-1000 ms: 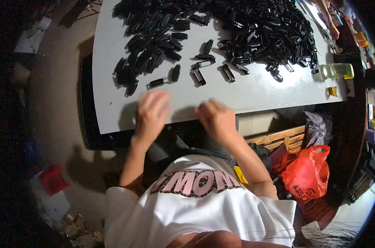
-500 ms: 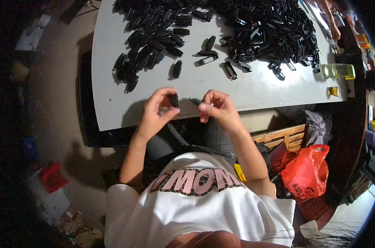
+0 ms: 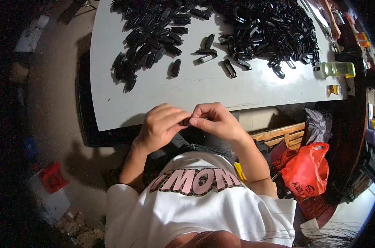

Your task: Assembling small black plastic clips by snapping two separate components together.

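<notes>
My left hand (image 3: 160, 126) and my right hand (image 3: 216, 122) meet just off the table's near edge, above my lap. Between their fingertips is a small black plastic part (image 3: 186, 121), mostly covered by the fingers. The left fingers are bent over it, and the right thumb and forefinger pinch its right side. Beyond my hands, a single black oblong plastic piece (image 3: 176, 68) lies on the white table (image 3: 154, 93). Further right rest a few loose black pieces, among them a hollow frame (image 3: 229, 68).
A heap of black oblong pieces (image 3: 148, 47) covers the far left, and a larger heap of black frames (image 3: 274, 33) the far right. A greenish bottle (image 3: 338, 69) lies near a small amber-coloured container (image 3: 333, 90). Right of me, a red plastic bag (image 3: 305, 173) sits on a wooden bench (image 3: 284, 138).
My hands have come together and moved slightly nearer to me. The black piece in the left hand and the small dark piece in the right now meet between the fingers.
</notes>
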Demonstrator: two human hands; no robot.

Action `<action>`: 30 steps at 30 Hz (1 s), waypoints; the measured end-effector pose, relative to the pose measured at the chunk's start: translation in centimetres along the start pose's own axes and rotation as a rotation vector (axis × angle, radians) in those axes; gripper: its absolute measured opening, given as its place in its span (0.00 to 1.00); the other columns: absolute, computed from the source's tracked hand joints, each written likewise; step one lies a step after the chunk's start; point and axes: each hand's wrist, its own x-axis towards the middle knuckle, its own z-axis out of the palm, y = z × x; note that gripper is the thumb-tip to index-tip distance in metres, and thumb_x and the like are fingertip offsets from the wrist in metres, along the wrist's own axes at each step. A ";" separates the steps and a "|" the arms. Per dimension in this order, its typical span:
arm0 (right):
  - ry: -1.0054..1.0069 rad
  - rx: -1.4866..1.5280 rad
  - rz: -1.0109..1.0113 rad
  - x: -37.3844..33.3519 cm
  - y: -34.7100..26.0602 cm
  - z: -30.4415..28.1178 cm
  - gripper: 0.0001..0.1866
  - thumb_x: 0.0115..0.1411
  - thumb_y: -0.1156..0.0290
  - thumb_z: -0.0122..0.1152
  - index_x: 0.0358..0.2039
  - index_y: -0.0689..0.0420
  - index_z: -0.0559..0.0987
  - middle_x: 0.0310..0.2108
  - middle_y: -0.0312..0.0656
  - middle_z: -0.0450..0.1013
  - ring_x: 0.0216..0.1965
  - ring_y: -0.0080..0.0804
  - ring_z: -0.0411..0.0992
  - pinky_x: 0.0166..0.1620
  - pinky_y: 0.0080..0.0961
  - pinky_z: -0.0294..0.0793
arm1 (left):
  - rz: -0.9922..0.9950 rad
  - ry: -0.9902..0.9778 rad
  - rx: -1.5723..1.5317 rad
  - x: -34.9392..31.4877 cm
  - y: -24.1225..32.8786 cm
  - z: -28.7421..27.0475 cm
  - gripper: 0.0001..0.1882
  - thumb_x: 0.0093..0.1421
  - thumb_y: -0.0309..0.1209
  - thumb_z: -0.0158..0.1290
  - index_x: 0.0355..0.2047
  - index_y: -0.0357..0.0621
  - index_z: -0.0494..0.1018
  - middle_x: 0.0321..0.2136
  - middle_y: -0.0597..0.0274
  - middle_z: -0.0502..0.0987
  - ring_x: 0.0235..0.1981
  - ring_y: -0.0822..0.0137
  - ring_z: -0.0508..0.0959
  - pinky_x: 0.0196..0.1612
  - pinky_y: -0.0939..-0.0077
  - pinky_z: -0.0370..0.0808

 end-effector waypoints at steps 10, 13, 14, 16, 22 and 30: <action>-0.107 0.222 0.067 -0.6 0.7 0.4 0.22 0.60 0.54 0.51 0.21 0.60 0.74 0.11 0.30 0.62 0.14 0.16 0.59 0.17 0.15 0.58 | 0.025 0.101 -0.257 0.5 0.4 1.3 0.18 0.40 0.32 0.63 0.33 0.39 0.76 0.35 0.55 0.74 0.37 0.60 0.73 0.41 0.70 0.70; 0.029 0.241 0.094 -0.5 1.5 1.1 0.24 0.61 0.54 0.48 0.18 0.61 0.71 0.12 0.30 0.62 0.14 0.15 0.58 0.17 0.14 0.55 | -0.102 0.159 -0.532 -0.3 -0.5 2.9 0.18 0.47 0.35 0.61 0.35 0.37 0.74 0.42 0.52 0.71 0.44 0.62 0.70 0.45 0.70 0.68; 0.156 -0.041 -0.066 -0.2 0.8 1.4 0.24 0.62 0.55 0.48 0.17 0.61 0.70 0.12 0.32 0.62 0.14 0.17 0.59 0.18 0.18 0.59 | -0.125 0.143 -0.705 -0.2 -0.6 2.9 0.15 0.50 0.31 0.57 0.36 0.36 0.71 0.42 0.52 0.71 0.44 0.63 0.71 0.46 0.71 0.67; 0.423 -0.549 -0.269 0.7 0.8 -0.9 0.18 0.60 0.60 0.51 0.20 0.60 0.72 0.16 0.37 0.67 0.16 0.24 0.65 0.20 0.22 0.64 | -0.134 0.166 -0.863 0.1 -1.8 2.7 0.11 0.53 0.21 0.42 0.38 0.35 0.64 0.38 0.55 0.71 0.43 0.64 0.72 0.48 0.71 0.67; 0.901 -1.718 -0.198 2.9 0.4 -8.7 0.07 0.53 0.64 0.57 0.27 0.54 0.74 0.27 0.39 0.69 0.27 0.40 0.71 0.28 0.34 0.71 | -0.089 0.176 0.168 5.3 -5.4 0.0 0.07 0.53 0.22 0.46 0.33 0.38 0.67 0.32 0.55 0.68 0.32 0.59 0.73 0.35 0.70 0.70; 0.616 -0.400 -0.302 2.9 0.5 -6.1 0.07 0.55 0.70 0.55 0.30 0.55 0.66 0.19 0.34 0.66 0.17 0.18 0.64 0.19 0.14 0.61 | -0.135 -0.186 0.341 5.5 -7.2 -0.5 0.16 0.45 0.17 0.55 0.35 0.40 0.67 0.34 0.55 0.73 0.32 0.57 0.77 0.33 0.68 0.72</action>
